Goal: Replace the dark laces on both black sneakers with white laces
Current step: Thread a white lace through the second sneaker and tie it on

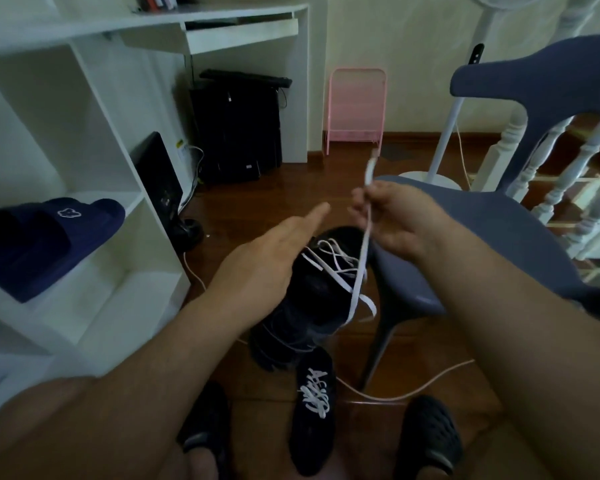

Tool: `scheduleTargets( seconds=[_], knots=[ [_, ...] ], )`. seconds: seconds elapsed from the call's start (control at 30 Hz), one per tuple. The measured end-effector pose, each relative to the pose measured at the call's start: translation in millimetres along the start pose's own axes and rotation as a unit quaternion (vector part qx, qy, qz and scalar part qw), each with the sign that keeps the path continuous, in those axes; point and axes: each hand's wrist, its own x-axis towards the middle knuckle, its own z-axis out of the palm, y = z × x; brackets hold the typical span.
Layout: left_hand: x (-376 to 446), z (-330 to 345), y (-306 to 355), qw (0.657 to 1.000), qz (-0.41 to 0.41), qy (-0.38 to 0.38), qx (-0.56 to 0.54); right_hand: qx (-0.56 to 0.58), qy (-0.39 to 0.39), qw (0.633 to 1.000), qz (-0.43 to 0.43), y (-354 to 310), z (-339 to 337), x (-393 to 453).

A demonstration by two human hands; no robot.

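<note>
Right hand (392, 216) grip pinched on white lace (361, 268), pulling it up from black sneaker (302, 306), left hand (271, 251) fingers straight beside it, second laced sneaker (314, 410) on floor

- The floor (278, 199) looks like dark brown wood, polished, with a soft sheen.
- The black sneaker (300, 306) held up off the floor looks like matt cloth; its sole is ridged and looks rubbery.
- The white lace (361, 268) is a flat woven cloth strip, matt.
- The second sneaker (312, 420) on the floor is matt black cloth, with white cloth laces.
- The chair (471, 230) has a smooth, matt blue-grey seat that looks like plastic.
- The shelf unit (94, 109) is smooth white board, faintly glossy.
- The slippers (45, 237) are navy, smooth and matt, probably foam or rubber.
- The pink rack (355, 109) looks like painted metal.
</note>
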Motion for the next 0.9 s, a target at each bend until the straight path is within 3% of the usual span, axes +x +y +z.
scheduleTargets(
  seconds=[0.03, 0.13, 0.23, 0.33, 0.57, 0.77, 0.9],
  knots=[
    [1.1, 1.5, -6.8, 0.999, -0.043, -0.002, -0.01, 0.011, -0.015, 1.0, 0.01, -8.1, -7.1, -2.0],
    [6.5, 11.0, -36.1, 0.979, -0.193, -0.068, 0.015, -0.115, -0.018, 0.993, -0.007, -15.6, -22.1, -7.8],
    [7.4, 13.1, -59.4, 0.962, -0.257, -0.088, 0.035, -0.189, -0.038, 0.981, 0.004, -11.5, -21.3, -20.3],
    [6.3, 7.8, -64.3, 0.96, -0.268, -0.07, 0.039, -0.237, -0.044, 0.97, 0.017, -3.5, -16.6, -30.9],
    [8.0, -10.5, -45.4, 0.958, -0.239, 0.119, -0.107, -0.315, -0.045, 0.945, -0.077, -4.5, -13.9, -37.3],
    [5.4, -19.2, -31.1, 0.924, -0.232, 0.178, -0.245, -0.261, -0.13, 0.951, -0.099, -12.0, -7.5, -50.5],
    [5.4, -14.3, -31.7, 0.906, -0.247, 0.166, -0.3, -0.3, -0.112, 0.94, -0.12, -8.1, 1.3, -57.2]
  ],
)
